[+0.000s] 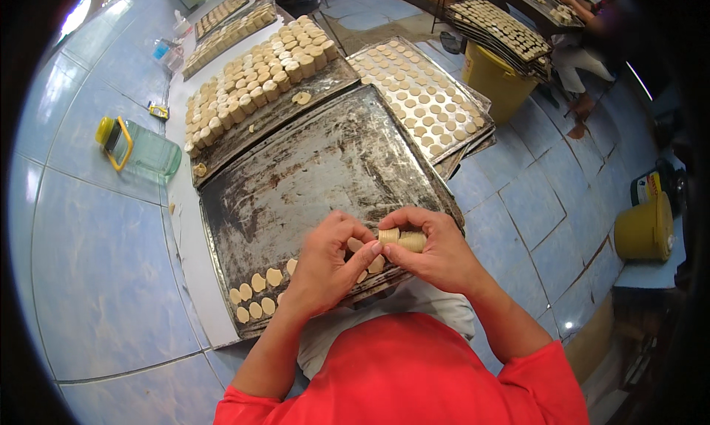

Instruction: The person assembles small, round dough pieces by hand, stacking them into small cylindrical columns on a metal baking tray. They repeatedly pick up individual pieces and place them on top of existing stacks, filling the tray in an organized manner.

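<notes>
My right hand (pixel 436 251) is wrapped round a short stack of thin, pale dough discs (pixel 411 241), held sideways above the near edge of a dark, worn baking tray (pixel 296 177). At the stack's left end my left hand (pixel 329 259) is closed, thumb and fingers pinching a dough disc (pixel 355 245) partly hidden by the fingers. Under and left of that hand, flat dough discs (pixel 258 282) lie in two rows along the tray's near edge. More discs show between my hands, partly covered.
Beyond the tray, another tray carries many upright stacks of dough discs (pixel 255 81). To the right, a tray (pixel 473 122) holds spaced discs. A clear jug with a yellow lid (pixel 151 148) is at left. Yellow buckets (pixel 494 85) stand right. Other people (pixel 584 11) work at the back.
</notes>
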### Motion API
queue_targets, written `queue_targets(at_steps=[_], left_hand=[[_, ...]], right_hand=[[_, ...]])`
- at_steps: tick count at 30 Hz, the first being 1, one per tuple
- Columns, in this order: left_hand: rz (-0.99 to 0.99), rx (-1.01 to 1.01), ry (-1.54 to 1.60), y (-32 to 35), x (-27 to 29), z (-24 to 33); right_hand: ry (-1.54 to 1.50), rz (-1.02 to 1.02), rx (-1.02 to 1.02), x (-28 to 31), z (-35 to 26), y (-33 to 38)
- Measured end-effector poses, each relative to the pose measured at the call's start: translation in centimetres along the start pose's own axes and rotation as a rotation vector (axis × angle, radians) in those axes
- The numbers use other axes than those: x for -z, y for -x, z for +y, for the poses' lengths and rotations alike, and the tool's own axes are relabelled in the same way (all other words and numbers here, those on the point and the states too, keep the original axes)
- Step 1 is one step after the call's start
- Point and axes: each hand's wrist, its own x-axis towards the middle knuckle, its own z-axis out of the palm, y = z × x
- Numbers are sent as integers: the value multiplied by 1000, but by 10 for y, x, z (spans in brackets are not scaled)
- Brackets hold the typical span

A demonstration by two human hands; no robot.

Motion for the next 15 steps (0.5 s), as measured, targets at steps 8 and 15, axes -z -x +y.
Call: queue_targets(at_steps=[8, 15], left_hand=[[-32, 37, -343, -24, -5, 5], [-95, -35, 134, -37, -22, 7]], right_hand=[[-28, 97, 4, 20, 3, 5], [61, 89, 17, 35, 4, 8]])
